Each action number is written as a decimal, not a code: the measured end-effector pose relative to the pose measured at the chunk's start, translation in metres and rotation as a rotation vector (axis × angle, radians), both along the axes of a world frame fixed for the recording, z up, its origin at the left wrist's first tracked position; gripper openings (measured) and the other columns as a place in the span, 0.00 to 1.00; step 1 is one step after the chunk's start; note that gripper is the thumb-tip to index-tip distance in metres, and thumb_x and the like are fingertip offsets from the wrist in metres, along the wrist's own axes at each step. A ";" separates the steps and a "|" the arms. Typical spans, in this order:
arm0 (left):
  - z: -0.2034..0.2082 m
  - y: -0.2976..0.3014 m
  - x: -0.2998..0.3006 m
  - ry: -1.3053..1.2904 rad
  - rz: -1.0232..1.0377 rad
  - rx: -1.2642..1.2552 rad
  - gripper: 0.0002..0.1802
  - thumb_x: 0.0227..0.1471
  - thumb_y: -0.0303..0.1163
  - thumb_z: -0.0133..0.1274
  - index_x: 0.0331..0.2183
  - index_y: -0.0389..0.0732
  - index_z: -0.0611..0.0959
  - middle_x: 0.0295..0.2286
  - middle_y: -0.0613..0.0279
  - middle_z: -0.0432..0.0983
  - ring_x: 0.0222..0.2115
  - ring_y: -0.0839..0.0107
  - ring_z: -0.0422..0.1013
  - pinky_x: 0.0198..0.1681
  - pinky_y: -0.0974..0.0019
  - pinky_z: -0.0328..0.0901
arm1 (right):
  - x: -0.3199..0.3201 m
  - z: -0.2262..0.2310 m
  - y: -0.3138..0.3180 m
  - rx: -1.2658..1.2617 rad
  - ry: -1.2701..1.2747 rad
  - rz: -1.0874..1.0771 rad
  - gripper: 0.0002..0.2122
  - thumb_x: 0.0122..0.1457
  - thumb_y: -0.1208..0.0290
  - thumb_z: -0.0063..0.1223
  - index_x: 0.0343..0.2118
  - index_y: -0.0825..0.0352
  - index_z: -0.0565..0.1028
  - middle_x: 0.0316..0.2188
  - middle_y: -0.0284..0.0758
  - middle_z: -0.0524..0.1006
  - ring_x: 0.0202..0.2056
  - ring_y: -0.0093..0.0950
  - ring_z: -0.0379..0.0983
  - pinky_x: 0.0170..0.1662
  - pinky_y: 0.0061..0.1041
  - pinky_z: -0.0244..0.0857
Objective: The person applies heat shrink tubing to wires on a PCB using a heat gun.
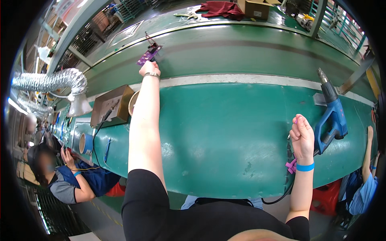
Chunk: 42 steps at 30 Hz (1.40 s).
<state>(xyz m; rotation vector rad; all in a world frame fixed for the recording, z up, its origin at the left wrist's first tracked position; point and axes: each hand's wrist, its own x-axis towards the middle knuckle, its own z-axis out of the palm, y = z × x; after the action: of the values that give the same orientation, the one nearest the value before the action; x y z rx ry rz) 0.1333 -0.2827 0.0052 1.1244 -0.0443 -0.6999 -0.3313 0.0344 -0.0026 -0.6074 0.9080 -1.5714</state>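
Observation:
My left hand (149, 68) reaches far out over the green conveyor strip beyond the bench, its fingers closed on the near end of a purple circuit board (145, 58). Dark components and short wires stick up from that board. My right hand (302, 135) is raised over the right part of the bench, fingers curled in. A small purple piece (296, 121) shows at its fingertips, too little of it to tell its kind. Several purple plastic pieces (291, 166) lie beside my right wrist. Just right of that hand, a blue heat gun (333, 114) with a metal nozzle rests on the bench.
An open box (124, 105) with a soldering iron stands left of my left forearm, near a tape roll (85, 143) and a blue pen (107, 150). A silver duct (50, 81) hangs at left. People sit at both sides. A carton (257, 9) and red cloth (220, 9) lie beyond.

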 end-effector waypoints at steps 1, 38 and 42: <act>-0.003 -0.008 0.001 0.043 -0.013 0.009 0.07 0.46 0.20 0.42 0.30 0.33 0.73 0.19 0.57 0.71 0.15 0.72 0.69 0.14 0.74 0.62 | -0.001 0.002 0.001 -0.008 0.006 -0.012 0.09 0.59 0.68 0.46 0.37 0.68 0.70 0.29 0.29 0.70 0.18 0.10 0.51 0.19 0.10 0.46; 0.009 0.222 -0.124 -0.037 -1.722 0.053 0.22 0.55 0.30 0.43 0.53 0.43 0.64 0.27 0.60 0.74 0.11 0.88 0.49 0.13 0.85 0.47 | 0.053 0.076 0.040 -0.225 0.720 0.226 0.10 0.57 0.70 0.51 0.40 0.67 0.73 0.31 0.28 0.74 0.24 0.10 0.61 0.25 0.09 0.54; 0.013 0.229 -0.129 -0.843 -1.381 0.102 0.24 0.52 0.36 0.49 0.49 0.36 0.68 0.27 0.64 0.74 0.15 0.88 0.57 0.17 0.82 0.54 | 0.078 0.080 0.042 -0.409 0.822 0.147 0.10 0.56 0.72 0.51 0.40 0.69 0.73 0.30 0.29 0.75 0.32 0.16 0.69 0.36 0.14 0.63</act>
<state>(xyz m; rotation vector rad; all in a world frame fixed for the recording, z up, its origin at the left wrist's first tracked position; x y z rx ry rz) 0.0046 -0.0538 0.0181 1.3343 -1.6333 -1.3587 -0.2531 0.0769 0.0774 -1.6490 1.0950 -1.3752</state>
